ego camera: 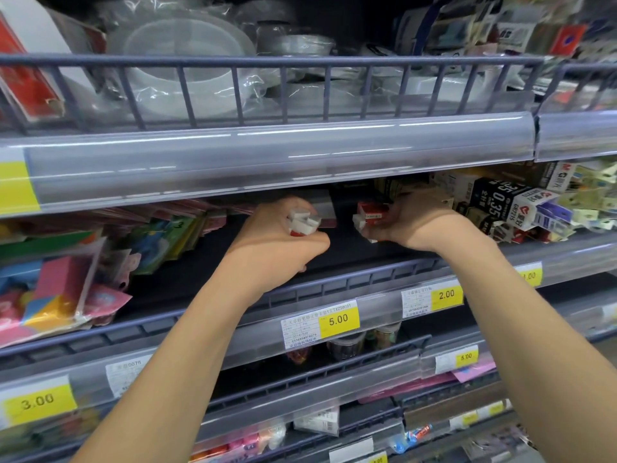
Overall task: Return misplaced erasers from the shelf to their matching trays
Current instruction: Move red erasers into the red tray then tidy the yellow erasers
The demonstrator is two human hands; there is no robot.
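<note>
Two hands, left hand point(278, 235) and right hand point(412, 218), fingers clasping erasers point(302, 222) over dark bare shelf point(344, 252) behind rail.

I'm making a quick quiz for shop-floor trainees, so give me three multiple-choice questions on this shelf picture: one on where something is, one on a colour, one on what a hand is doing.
1. Where is the yellow 5.00 price tag?
A. On the rail edge below the hands
B. On the top shelf rail
C. Inside a tray

2. What colours are the small boxed erasers in the left hand?
A. Green and black
B. White and red
C. All blue

3. What is the right hand doing?
A. Hanging empty
B. Pressing a price tag
C. Holding small red and white eraser boxes

Answers: 1 A, it sits on the rail under both wrists. 2 B, white blocks with red show in the grip. 3 C, its fingers curl round the boxes.
</note>
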